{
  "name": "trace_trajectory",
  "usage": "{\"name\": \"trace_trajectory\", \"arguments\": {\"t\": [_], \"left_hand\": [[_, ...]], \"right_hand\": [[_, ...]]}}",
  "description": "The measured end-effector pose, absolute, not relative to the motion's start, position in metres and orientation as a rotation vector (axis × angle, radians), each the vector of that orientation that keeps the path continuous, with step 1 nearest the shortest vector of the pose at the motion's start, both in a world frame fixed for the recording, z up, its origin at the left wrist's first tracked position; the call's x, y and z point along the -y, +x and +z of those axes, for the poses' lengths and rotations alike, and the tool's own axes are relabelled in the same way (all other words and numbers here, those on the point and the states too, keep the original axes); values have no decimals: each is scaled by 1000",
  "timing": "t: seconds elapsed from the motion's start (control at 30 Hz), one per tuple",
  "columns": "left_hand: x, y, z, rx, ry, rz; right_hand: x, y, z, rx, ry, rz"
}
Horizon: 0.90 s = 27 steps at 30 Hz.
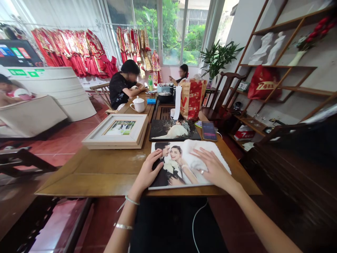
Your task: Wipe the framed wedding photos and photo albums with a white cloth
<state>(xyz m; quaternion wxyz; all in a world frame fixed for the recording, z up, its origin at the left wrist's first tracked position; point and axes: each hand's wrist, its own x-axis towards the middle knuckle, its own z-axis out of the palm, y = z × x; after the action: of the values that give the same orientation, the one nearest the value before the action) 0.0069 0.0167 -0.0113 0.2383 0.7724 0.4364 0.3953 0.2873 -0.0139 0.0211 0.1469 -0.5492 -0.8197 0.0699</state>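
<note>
A wedding photo panel point(171, 168) lies flat near the front edge of the wooden table, showing a couple with white flowers. My left hand point(149, 169) rests on the panel's left side, its fingers stretched out and holding nothing. On the panel's right part, my right hand point(210, 163) presses a bunched white cloth point(200, 154) against the surface, with its fingers over the cloth. The hand is slightly blurred. Just behind lies a dark photo panel point(174, 130) with a figure in a white dress. To the left are stacked pale wooden picture frames point(117, 131).
A phone point(209, 131) lies right of the dark panel. Farther back stand a paper bag point(193, 100), a white lidded cup point(138, 104) and a blue box point(151, 101). Two people sit at the far end. A white cable point(194, 225) hangs before the table.
</note>
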Motion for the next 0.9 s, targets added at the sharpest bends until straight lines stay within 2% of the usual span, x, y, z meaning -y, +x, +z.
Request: {"name": "trace_trajectory", "arguments": {"t": [0.2, 0.4, 0.67, 0.9], "left_hand": [[-17, 7, -10, -1194, 2114, 1079], [-16, 6, -8, -1143, 2102, 1072], [-15, 8, -8, -1192, 2072, 1073], [-15, 8, -8, -1183, 2099, 1091]], "right_hand": [[-15, 236, 26, 2302, -1792, 111], [16, 194, 26, 2496, -1528, 164], [78, 241, 33, 2614, -1260, 380], [53, 280, 21, 2411, -1507, 213]]}}
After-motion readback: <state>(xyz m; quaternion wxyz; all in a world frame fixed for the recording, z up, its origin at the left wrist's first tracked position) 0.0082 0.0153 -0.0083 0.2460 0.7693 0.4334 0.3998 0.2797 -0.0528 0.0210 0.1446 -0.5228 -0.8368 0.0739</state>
